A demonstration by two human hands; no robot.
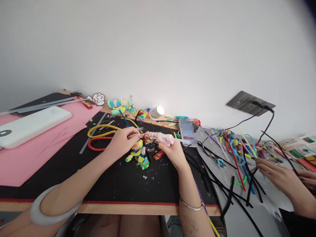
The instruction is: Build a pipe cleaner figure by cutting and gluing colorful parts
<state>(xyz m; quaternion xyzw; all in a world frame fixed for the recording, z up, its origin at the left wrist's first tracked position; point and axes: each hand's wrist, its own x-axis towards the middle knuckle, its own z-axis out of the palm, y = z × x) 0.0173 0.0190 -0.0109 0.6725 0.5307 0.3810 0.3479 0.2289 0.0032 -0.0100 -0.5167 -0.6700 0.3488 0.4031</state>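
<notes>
R hand (172, 149) is curled tight round the pink glue gun (160, 138), tip aimed left at the fuzzy doll (139, 153). L hand (122, 140) fingers pinch shut on the doll's top, holding it steady just over the black mat (74, 158), near the tip

**Both hands closed, close together mid-frame**

Left hand (122, 140) is palm down, fingers (132, 131) bunched in a tight pinch with tips pointing right toward the other hand. Left forearm (81, 179) is bare and enters from the lower left, running diagonally up to the wrist, which is roughly straight. Right hand (173, 150) is curled in a closed grip, back of hand toward camera, thumb side facing left, dark nails visible. Right forearm (191, 192) rises almost straight from the bottom edge, wrist bent slightly inward. The hands are near each other with a gap between them, left sitting slightly higher in frame.
</notes>
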